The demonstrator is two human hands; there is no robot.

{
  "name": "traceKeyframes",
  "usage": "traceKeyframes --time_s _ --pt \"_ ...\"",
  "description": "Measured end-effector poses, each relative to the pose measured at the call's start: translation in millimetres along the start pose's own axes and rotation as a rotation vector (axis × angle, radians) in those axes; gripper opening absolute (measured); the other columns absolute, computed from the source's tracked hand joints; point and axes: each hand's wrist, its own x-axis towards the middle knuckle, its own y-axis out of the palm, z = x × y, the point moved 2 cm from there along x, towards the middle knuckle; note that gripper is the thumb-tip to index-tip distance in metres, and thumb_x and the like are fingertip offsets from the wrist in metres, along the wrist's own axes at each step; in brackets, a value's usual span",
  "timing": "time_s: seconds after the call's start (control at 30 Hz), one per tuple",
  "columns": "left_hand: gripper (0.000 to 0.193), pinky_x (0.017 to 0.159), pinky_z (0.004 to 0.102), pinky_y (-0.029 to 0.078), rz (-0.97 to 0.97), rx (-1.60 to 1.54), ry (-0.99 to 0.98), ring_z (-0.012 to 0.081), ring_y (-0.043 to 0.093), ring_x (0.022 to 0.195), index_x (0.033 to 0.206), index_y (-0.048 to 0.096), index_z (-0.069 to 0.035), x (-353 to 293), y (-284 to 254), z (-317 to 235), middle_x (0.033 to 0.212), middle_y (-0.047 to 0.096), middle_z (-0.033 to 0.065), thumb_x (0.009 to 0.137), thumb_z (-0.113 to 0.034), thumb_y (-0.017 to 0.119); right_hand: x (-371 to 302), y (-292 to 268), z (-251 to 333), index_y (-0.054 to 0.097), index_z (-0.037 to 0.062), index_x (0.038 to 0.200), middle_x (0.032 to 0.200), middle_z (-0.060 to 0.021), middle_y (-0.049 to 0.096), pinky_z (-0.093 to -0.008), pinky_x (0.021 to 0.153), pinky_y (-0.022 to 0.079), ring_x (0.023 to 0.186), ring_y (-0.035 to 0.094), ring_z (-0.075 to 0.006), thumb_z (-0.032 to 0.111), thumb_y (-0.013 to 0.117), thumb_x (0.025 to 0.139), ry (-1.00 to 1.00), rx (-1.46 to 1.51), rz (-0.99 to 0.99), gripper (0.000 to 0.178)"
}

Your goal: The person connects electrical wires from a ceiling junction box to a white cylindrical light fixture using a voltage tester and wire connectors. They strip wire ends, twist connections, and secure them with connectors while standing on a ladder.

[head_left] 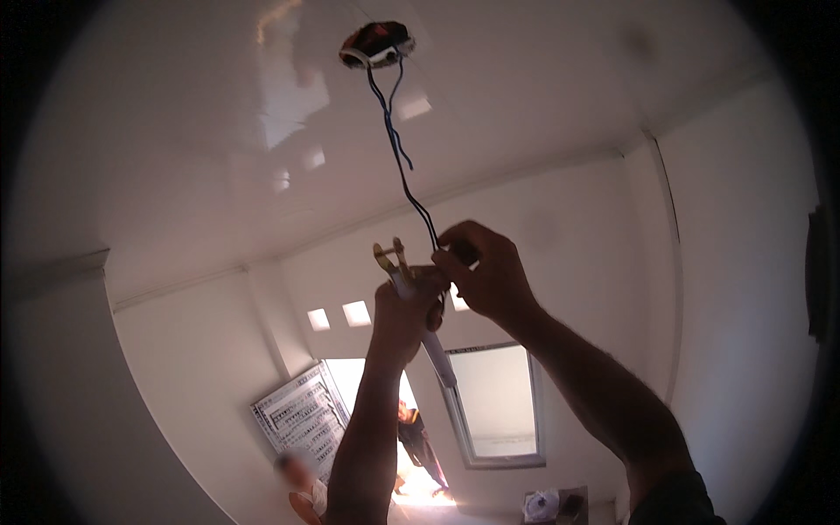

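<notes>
Overhead, black wires [409,188] hang from a round hole [377,44] in the ceiling and run down to my raised hands. My right hand [486,273] has its fingers closed in a pinch on the black wires. Just beside it, my left hand [407,311] is wrapped round a plier-like tool [439,359]. Two yellowish prongs stick out above that hand, apart from each other, and a pale handle shows below it. The wires' lower ends are partly hidden by my fingers. A shorter blue wire [401,149] hangs loose, with a free end.
A tilted silvery-framed window or mirror [497,407] is below my hands. Left of it are a bright doorway [346,376], a printed poster [302,416] and two people, one near the poster [306,494], one in the doorway [420,437]. A small fan-like object [542,505] sits low down.
</notes>
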Motion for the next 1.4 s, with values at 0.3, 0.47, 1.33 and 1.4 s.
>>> traceKeyframes --time_s 0.3,0.47,1.33,1.4 --pt "0.018 0.044 0.0246 0.037 0.117 0.028 -0.052 0.0093 0.053 0.05 0.102 0.068 0.005 -12.8 26.4 -31.6 0.077 0.065 0.0093 0.09 -0.007 0.069 -6.2 -66.9 10.3 0.061 0.0012 0.093 0.075 -0.0101 0.066 -0.0348 0.066 0.054 0.069 0.066 -0.0169 0.008 0.068 0.088 -0.174 -0.135 -0.15 0.011" --pt "0.015 0.045 0.023 0.041 0.085 -0.146 0.077 0.0101 0.054 0.052 0.103 0.066 0.004 -18.7 7.1 -9.2 0.079 0.065 0.0103 0.091 -0.004 0.066 -16.7 -77.3 58.8 0.063 -0.0012 0.099 0.071 -0.0068 0.063 -0.0295 0.052 0.05 0.058 0.06 -0.0113 0.006 0.064 0.092 0.125 0.05 0.198 0.01" --pt "0.021 0.049 0.0237 0.04 0.181 -0.485 -0.079 0.0077 0.05 0.056 0.103 0.063 -0.001 -59.1 -25.2 12.1 0.084 0.067 0.008 0.098 -0.022 0.063 -25.9 9.3 67.1 0.071 0.0 0.099 0.098 -0.0124 0.071 -0.0356 0.083 0.056 0.09 0.072 -0.0232 0.017 0.077 0.085 0.094 0.141 0.27 0.022" --pt "0.027 0.047 0.0222 0.038 -0.114 -0.188 -0.078 0.0055 0.049 0.055 0.111 0.066 0.003 -59.2 -33.2 4.0 0.087 0.07 0.0101 0.097 -0.02 0.064 -31.2 2.7 57.9 0.071 0.0014 0.101 0.099 -0.0115 0.072 -0.0314 0.074 0.056 0.082 0.071 -0.0189 0.014 0.075 0.086 -0.092 0.029 0.12 0.02"
